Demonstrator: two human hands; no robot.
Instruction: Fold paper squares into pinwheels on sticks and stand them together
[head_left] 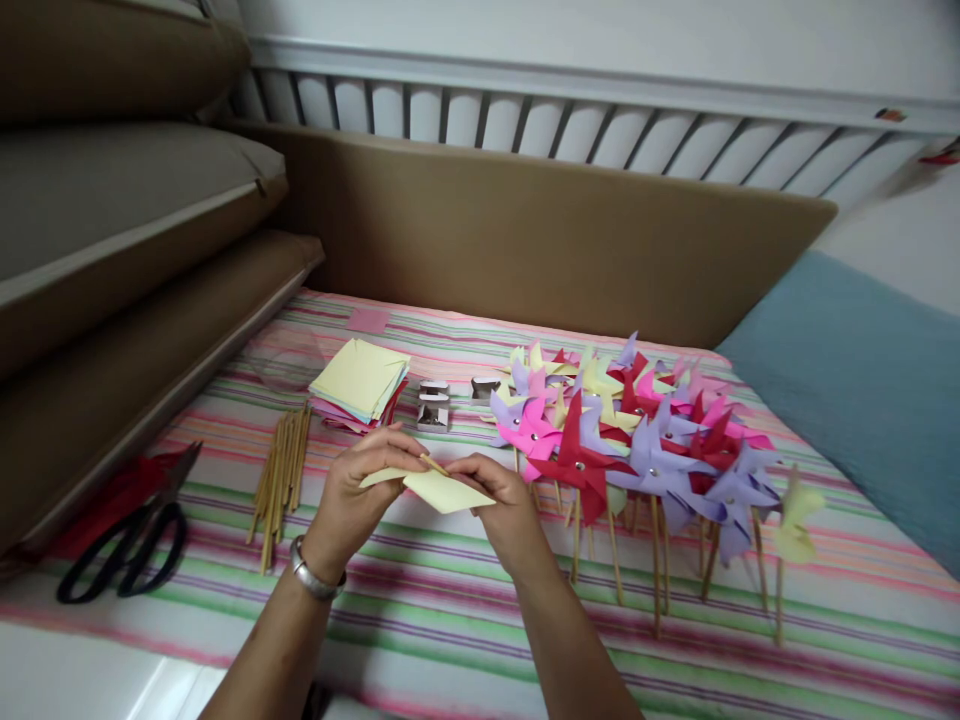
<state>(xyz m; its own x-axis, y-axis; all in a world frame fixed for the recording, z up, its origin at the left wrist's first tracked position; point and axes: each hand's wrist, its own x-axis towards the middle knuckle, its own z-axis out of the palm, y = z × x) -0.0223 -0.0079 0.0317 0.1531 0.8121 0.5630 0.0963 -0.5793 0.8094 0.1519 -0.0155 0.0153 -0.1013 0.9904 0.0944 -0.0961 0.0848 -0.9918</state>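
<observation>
Between my two hands is a pale yellow sheet of paper (pixel 448 492), cut or folded so that parts of it spread to both sides. My left hand (pixel 365 485), with a silver bangle at the wrist, grips its left part. Closed on the right edge is my right hand (pixel 507 500). The end of a wooden stick (pixel 433 463) shows just above the paper at my left fingertips; the rest of it is hidden. Beyond my hands lies a stack of coloured paper squares (pixel 361 375), pale yellow on top. Finished paper pinwheels (pixel 581 465) on sticks lie close together at the right.
Loose wooden sticks (pixel 281 470) and black-handled scissors (pixel 135 545) lie at the left, by some red material (pixel 101 505). Small open boxes (pixel 433 415) stand past my hands on the striped cloth (pixel 420 620). Stacked brown cushions (pixel 150 290) and a brown panel (pixel 517 240) border it.
</observation>
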